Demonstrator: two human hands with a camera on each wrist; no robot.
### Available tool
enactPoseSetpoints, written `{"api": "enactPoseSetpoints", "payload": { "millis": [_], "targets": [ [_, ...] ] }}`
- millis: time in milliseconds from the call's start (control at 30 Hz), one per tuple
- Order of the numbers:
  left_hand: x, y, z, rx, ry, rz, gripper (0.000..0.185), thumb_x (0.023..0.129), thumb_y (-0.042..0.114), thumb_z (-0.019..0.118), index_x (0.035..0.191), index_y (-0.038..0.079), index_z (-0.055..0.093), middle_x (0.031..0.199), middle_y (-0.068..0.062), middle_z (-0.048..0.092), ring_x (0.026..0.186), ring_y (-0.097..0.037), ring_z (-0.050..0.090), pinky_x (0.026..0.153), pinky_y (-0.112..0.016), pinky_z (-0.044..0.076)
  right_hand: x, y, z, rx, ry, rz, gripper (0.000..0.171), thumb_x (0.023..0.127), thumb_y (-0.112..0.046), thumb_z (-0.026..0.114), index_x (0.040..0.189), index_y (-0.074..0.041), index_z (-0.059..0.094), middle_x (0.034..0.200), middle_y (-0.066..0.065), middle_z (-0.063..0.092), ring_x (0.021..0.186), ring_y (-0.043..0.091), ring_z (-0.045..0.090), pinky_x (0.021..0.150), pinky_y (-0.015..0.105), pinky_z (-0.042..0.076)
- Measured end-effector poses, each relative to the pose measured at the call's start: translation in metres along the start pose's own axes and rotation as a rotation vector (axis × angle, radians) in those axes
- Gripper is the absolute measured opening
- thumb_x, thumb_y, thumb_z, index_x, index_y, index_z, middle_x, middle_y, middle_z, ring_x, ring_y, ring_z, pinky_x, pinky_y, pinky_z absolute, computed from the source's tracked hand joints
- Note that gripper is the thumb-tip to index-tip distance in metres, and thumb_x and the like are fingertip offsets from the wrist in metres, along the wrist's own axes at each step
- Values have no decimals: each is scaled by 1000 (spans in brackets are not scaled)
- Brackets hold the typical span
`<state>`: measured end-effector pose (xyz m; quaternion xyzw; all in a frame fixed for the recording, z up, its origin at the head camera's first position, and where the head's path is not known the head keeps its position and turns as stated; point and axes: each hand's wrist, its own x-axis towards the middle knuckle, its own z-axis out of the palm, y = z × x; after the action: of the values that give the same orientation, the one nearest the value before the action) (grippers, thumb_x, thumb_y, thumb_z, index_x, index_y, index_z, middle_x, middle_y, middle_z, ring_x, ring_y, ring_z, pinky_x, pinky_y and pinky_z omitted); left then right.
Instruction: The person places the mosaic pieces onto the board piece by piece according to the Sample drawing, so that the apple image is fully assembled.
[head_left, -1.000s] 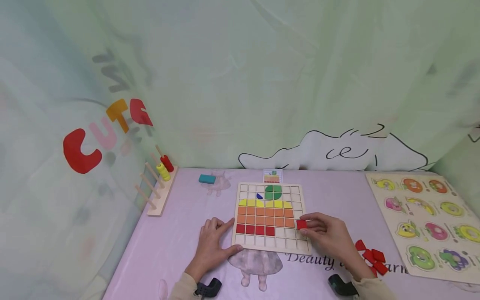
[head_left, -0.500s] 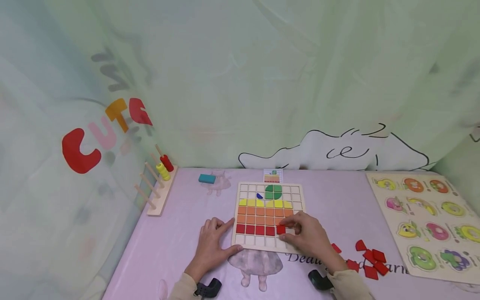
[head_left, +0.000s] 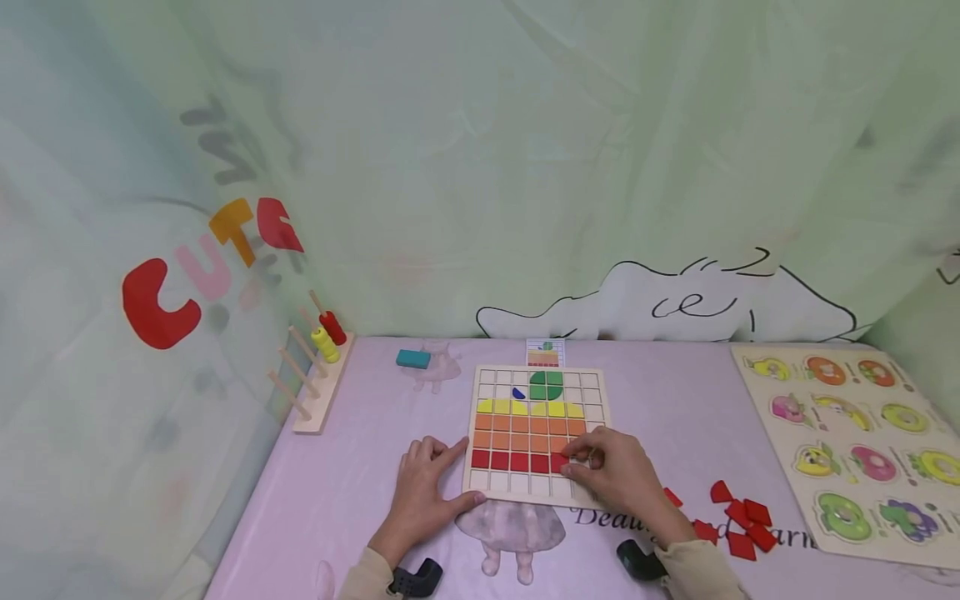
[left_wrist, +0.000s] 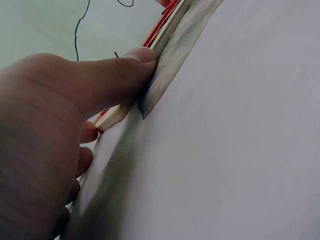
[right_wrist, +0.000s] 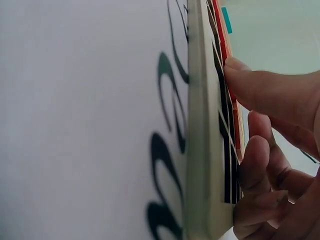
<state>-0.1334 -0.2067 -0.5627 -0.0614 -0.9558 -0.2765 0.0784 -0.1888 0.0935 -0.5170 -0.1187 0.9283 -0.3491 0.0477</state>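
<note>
So the table (head_left: 352, 492) has a lilac printed cloth; on it sit a grid board (head_left: 592, 392), fruit puzzle (head_left: 843, 425), peg rack (head_left: 318, 400), teal block (head_left: 414, 358), loose red tiles (head_left: 738, 521), and maybe a pattern card (head_left: 544, 353).

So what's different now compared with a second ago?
The right hand carried the red tile left from the grid board's right edge and now presses it into the red row. The left hand stayed against the board's left edge; the loose red pieces stayed put.

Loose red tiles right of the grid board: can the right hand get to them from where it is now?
Probably yes. The loose red tiles lie on open tablecloth just right of the right hand, which rests on the grid board at a red tile; nothing stands between them.
</note>
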Motion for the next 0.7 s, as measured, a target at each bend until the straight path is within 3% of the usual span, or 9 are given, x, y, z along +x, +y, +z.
{"api": "enactPoseSetpoints", "payload": {
  "millis": [533,700],
  "targets": [
    [1,0,-1,0,-1,-1,81,75,52,93,146,23,67,107,4,50,97,-10,36,86,-35,35,0,-1,1,25,29,25,19,80,-15,93,95,-13,82,83,-2,62,72,14,50,62,24,39],
    [0,-1,-1,0,-1,-3,80,75,52,93,145,23,67,107,4,50,97,-10,37,86,-35,35,-1,2,-5,66,21,-20,25,78,-16,96,97,-12,81,85,-3,64,74,13,52,64,22,43]
  ]
}}
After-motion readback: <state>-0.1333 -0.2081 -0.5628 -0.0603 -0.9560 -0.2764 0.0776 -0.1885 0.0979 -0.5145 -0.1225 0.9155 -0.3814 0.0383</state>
